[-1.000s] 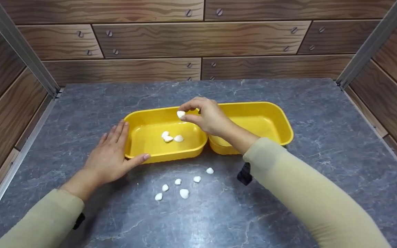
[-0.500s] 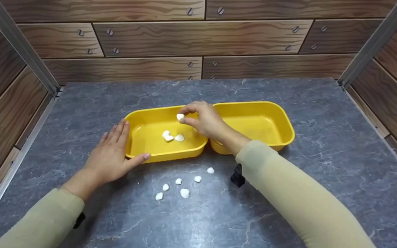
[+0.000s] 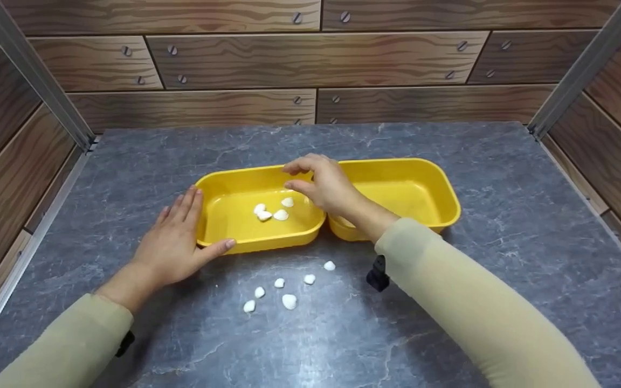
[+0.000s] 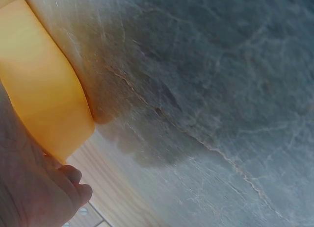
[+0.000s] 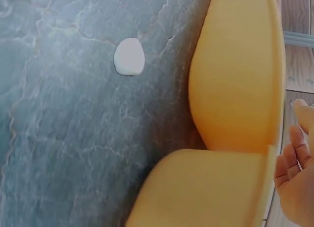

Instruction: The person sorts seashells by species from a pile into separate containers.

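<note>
A grey marbled surface [image 3: 504, 215] fills my head camera's lower view, carrying a yellow left tray [image 3: 229, 221] and a matching right tray [image 3: 402, 199] side by side. I see the left hand [image 3: 173, 242] resting against the left tray's left end, fingers straight, gripping nothing. The right hand [image 3: 329, 186], thumb and fingers parted and holding nothing, hovers over that tray's right end. Four white shells [image 3: 281, 215] lie inside it; six loose shells [image 3: 279, 283] dot the near side.
</note>
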Available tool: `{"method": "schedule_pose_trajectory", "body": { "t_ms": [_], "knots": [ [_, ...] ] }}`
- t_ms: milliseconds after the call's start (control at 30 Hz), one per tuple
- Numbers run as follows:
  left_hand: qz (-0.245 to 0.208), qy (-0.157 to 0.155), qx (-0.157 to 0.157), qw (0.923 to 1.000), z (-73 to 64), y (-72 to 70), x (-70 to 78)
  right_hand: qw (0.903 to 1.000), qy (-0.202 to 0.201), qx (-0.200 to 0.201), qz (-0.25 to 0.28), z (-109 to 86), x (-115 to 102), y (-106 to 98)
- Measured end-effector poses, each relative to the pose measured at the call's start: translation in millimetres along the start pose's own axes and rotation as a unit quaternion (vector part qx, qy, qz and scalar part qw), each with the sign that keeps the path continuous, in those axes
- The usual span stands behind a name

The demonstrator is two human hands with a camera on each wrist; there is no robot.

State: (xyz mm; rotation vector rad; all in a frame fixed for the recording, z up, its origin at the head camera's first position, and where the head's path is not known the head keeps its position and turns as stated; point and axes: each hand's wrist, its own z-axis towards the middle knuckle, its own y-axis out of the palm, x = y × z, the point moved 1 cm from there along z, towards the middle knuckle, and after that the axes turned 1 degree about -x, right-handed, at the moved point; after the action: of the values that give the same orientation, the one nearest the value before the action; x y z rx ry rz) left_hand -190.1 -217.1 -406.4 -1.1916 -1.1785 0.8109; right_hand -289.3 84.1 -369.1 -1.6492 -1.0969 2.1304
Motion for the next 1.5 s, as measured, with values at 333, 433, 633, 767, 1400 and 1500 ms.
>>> {"method": "schedule_pose_trajectory", "body": {
  "t_ms": [333, 433, 633, 767, 1400, 1500],
  "knots": [
    [-0.003, 0.000, 0.001, 1.0000, 0.0, -0.2, 0.3, 0.9911, -0.131, -0.013, 0.019, -39.5, -17.1, -10.9],
    [-0.004, 0.003, 0.002, 1.0000, -0.1, 0.0, 0.8, 0.9851, -0.167, -0.030, 0.024, -57.5, -17.0, -5.9],
    [-0.003, 0.002, 0.004, 1.0000, -0.4, 1.0, 0.8, 0.9775, -0.187, -0.081, 0.053, -94.3, -9.3, 10.6],
    [-0.001, 0.002, 0.005, 1.0000, 0.0, 0.8, 0.9, 0.9714, -0.212, -0.093, 0.055, -113.7, -1.3, 20.6],
    [-0.005, 0.002, 0.001, 1.0000, -0.6, -0.8, 0.5, 0.9659, -0.215, -0.141, 0.030, -150.8, 17.6, 56.8],
    [-0.005, 0.002, 0.000, 1.0000, -1.0, -0.5, 0.4, 0.9669, -0.205, -0.147, 0.036, -151.1, 19.2, 60.0]
  ]
}}
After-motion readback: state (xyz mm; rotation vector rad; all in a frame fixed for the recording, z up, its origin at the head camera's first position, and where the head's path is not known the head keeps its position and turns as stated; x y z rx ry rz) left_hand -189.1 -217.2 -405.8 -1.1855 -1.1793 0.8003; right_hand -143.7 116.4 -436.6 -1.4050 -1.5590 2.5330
